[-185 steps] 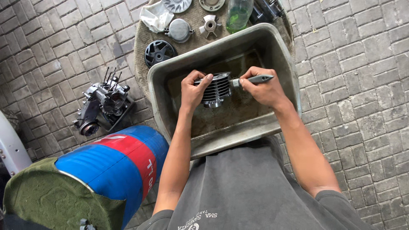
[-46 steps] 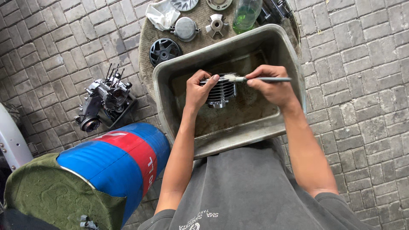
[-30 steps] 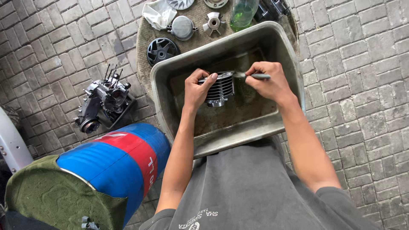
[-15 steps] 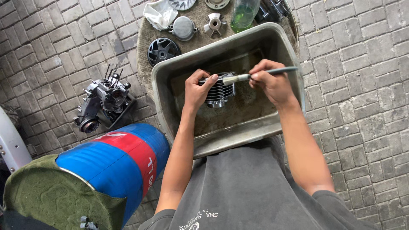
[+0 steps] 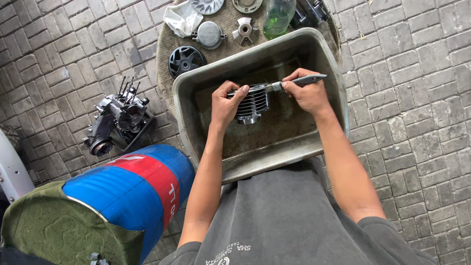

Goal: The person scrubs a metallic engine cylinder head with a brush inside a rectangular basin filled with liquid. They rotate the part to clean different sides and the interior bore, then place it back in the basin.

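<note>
We note our left hand (image 5: 224,104) clenched on the finned cylinder (image 5: 251,102) inside the grey tub (image 5: 329,78), its fins just right of those fingertips, while our right hand (image 5: 303,93) pinches the brush (image 5: 296,81), bristles pointing left, touching its top edge.

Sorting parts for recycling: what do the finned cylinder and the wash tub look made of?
The finned cylinder in the left hand looks like bare cast metal, likely aluminium: dull silver shine on thin fins. The tub seems grey moulded plastic: matte, rounded rim, stained inside.
</note>
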